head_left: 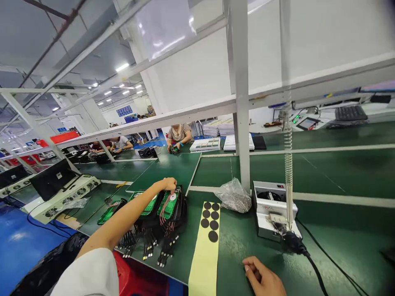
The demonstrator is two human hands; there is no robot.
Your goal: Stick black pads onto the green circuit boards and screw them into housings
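My left hand [170,184] reaches to the top end of a green circuit board unit [169,206] with a white disc on it; the fingertips are bent down at the board and what they hold, if anything, is too small to tell. Thin reddish wires and black cables with connectors [165,253] hang from the stacked units toward the table's front edge. My right hand [266,279] rests low over the green table at the bottom, its fingers curled and partly hidden. Between the hands lies a yellow strip [204,255] bearing several black round pads [213,236].
A clear plastic bag of small parts [235,200] lies beside the white post [242,123]. At right stands a white device [271,209] with a black cable. Another green unit [108,213] lies at left. A person [180,135] works across the table.
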